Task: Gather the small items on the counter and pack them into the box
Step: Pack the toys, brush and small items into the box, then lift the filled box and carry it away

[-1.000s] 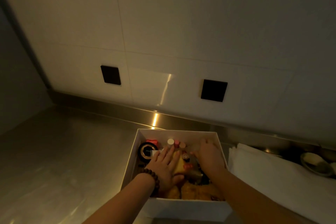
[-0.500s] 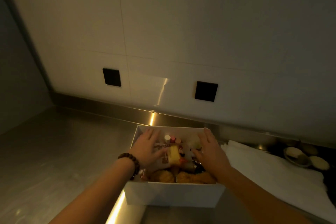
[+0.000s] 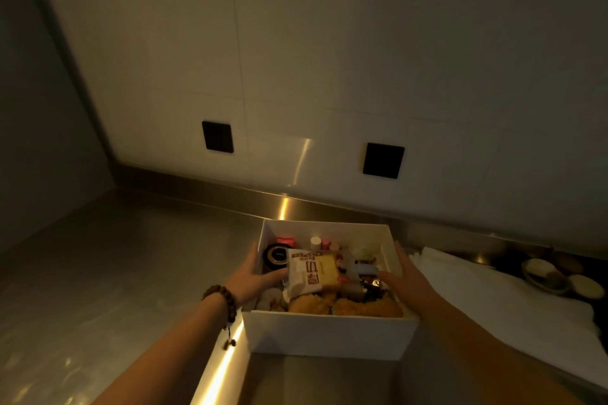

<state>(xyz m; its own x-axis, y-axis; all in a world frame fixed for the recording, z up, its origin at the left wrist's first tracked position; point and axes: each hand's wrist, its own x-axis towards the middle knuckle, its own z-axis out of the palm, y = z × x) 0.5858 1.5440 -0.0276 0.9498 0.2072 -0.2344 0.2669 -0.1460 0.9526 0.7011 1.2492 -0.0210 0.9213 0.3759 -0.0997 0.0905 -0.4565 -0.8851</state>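
Note:
A white open box (image 3: 329, 335) stands on the steel counter (image 3: 115, 273), full of small items. On top lies a white snack packet (image 3: 304, 271) with red print. A round black tin (image 3: 276, 255) and small bottles (image 3: 316, 243) sit toward the back, and golden-brown pastries (image 3: 329, 304) lie along the front. My left hand (image 3: 253, 279), with a bead bracelet on the wrist, clasps the box's left wall, thumb inside. My right hand (image 3: 408, 283) clasps the right wall the same way.
A white cloth (image 3: 493, 299) lies on the counter just right of the box, with small dishes (image 3: 546, 276) beyond it. Two black sockets (image 3: 217, 136) (image 3: 383, 160) sit in the wall behind. The counter's front edge runs under my left forearm.
Both hands have come off the items inside the box and spread outward to its left and right walls. The snack packet and black tin now show uncovered.

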